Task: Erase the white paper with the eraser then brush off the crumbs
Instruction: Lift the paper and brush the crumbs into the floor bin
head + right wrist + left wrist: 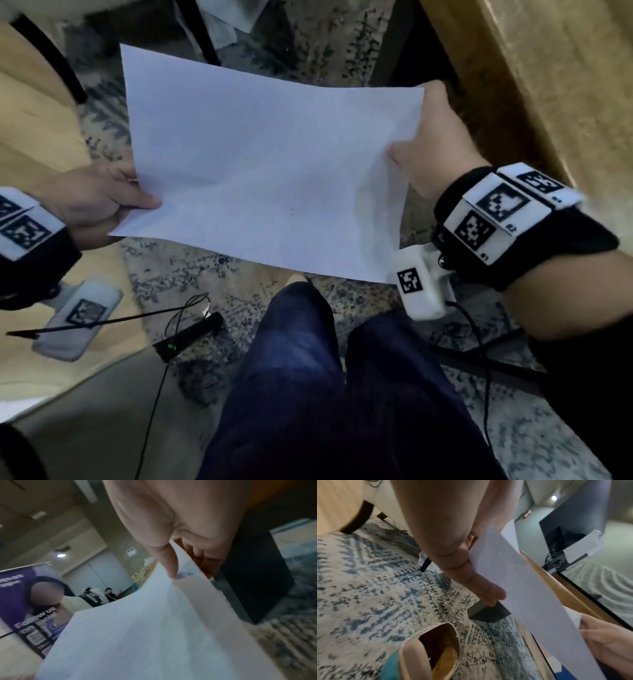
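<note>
A white sheet of paper [270,164] hangs in the air above the patterned carpet, held between both hands. My left hand [99,202] pinches its left edge, thumb on top and fingers underneath. My right hand [435,150] pinches the right edge the same way. In the left wrist view the left thumb lies along the paper [518,582], and the right hand [606,641] grips the far end. In the right wrist view the right thumb presses the top of the paper [154,635], which sags in the middle. A few tiny dark specks sit on the sheet. No eraser is in view.
A light wooden tabletop [30,144] lies at the left and another wooden table [555,75] at the right. On the carpet [219,274] below lie a black device with a green light [188,337] and cables. My dark trouser legs [308,377] are in front.
</note>
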